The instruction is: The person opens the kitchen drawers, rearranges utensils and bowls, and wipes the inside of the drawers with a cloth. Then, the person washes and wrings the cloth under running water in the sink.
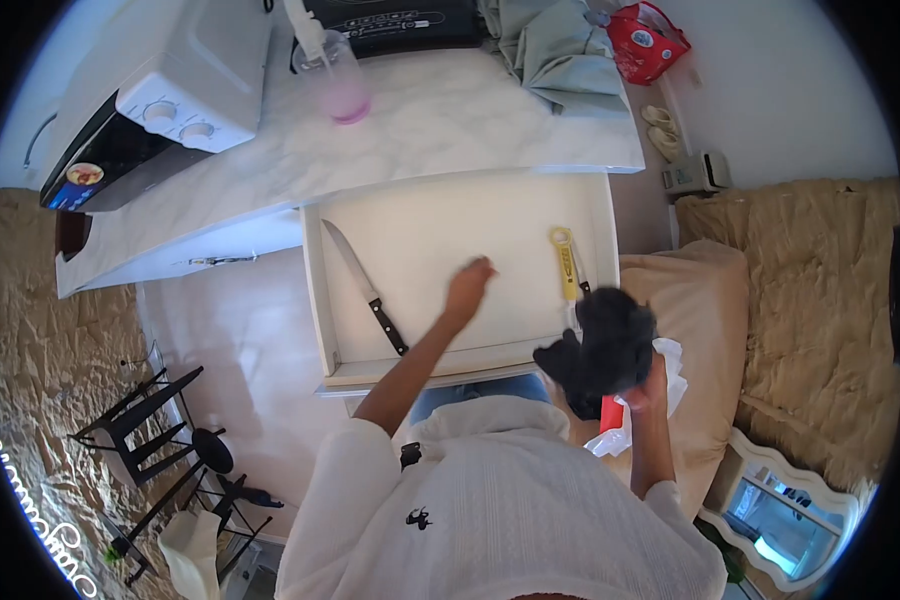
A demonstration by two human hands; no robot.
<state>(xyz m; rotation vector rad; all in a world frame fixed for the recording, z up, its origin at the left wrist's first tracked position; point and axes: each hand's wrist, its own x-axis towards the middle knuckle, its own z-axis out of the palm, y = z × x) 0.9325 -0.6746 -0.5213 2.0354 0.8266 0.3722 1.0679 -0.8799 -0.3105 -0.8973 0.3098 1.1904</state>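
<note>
Black cloth (610, 340), off-white drawer (410, 215), yellow tool (567, 265), grey-marbled white countertop (450, 125)

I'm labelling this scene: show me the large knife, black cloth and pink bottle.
Large knife (363, 283): head view, blade near the handle.
Black cloth (608, 342): head view, middle of its bundle.
Pink bottle (339, 86): head view, side of its body.

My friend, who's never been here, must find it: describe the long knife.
Under the marble-patterned counter, an open white drawer sticks out. The knife lies along its left side, black handle nearest the person. The long metal blade sets it apart from the yellow tool opposite.
</note>
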